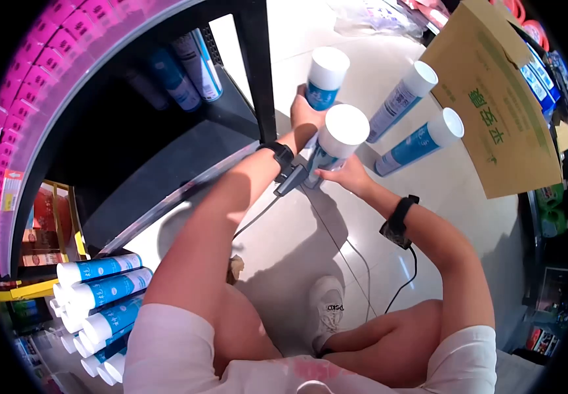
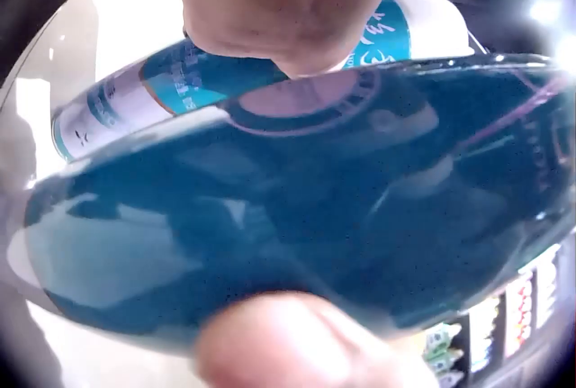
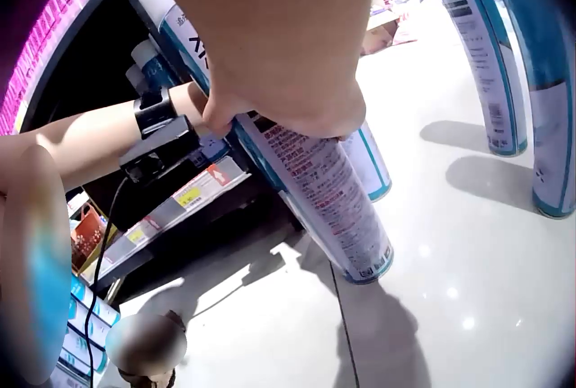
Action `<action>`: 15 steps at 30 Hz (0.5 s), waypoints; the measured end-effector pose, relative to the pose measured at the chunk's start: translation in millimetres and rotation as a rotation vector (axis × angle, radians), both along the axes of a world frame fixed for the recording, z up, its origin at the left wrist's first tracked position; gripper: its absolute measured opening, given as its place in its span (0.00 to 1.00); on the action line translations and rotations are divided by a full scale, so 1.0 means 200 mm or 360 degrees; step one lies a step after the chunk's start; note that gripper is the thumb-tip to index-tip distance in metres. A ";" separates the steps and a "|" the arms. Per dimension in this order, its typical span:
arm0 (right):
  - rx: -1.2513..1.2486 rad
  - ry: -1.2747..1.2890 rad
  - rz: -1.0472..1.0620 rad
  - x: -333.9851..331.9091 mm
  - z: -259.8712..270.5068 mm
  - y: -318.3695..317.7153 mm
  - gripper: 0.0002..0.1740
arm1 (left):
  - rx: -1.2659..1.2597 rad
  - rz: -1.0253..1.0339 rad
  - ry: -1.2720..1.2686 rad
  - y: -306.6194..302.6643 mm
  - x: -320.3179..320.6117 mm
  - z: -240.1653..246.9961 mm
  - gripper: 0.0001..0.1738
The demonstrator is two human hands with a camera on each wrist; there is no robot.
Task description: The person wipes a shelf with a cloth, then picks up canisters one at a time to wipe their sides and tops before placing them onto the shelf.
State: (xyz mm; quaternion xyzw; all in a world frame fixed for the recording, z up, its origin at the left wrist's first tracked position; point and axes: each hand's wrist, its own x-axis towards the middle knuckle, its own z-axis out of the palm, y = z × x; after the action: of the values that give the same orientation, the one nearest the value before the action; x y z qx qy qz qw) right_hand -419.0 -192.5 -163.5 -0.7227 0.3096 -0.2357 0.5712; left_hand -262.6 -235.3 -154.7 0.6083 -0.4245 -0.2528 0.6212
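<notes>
Where the left hand [image 1: 305, 113] grips: far can [image 1: 324, 80], standing on the floor [image 1: 297, 256], fingers curled round its body.
Right hand [image 1: 344, 175]: fingers wrapped round the near can [image 1: 337, 139], just right of the black shelf [image 1: 166, 177].
Far right: third can [image 1: 403, 100], beside a cardboard box [image 1: 494, 111].

Green Chinese characters on the cardboard box [image 1: 500, 111] and print on the cans [image 1: 410, 146] are too distorted to read.
</notes>
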 end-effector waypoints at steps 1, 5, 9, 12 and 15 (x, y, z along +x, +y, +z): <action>-0.0016 0.0084 0.0011 -0.01 0.02 0.00 0.36 | -0.0073 -0.0055 -0.0045 0.00 0.01 -0.02 0.38; -0.0177 -0.0006 -0.0044 -0.08 -0.02 0.04 0.37 | -0.0216 -0.0259 -0.0097 0.11 0.03 -0.11 0.39; -0.0237 0.0093 -0.0079 -0.18 0.04 0.15 0.38 | -0.0077 -0.0540 -0.0153 0.40 0.14 0.03 0.45; -0.0410 -0.0006 -0.0020 -0.20 0.16 0.19 0.38 | -0.0042 -0.0888 -0.0016 0.59 0.25 0.19 0.42; -0.0078 0.0251 0.0197 -0.15 0.38 0.18 0.42 | -0.0149 -0.0866 -0.0135 0.78 0.34 0.35 0.38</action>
State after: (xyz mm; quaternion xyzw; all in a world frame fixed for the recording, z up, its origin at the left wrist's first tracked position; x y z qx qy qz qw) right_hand -448.7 -155.9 -87.9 -0.7704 0.3026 -0.1499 0.5408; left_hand -194.8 -78.9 -84.2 0.4525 -0.6091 -0.3649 0.5396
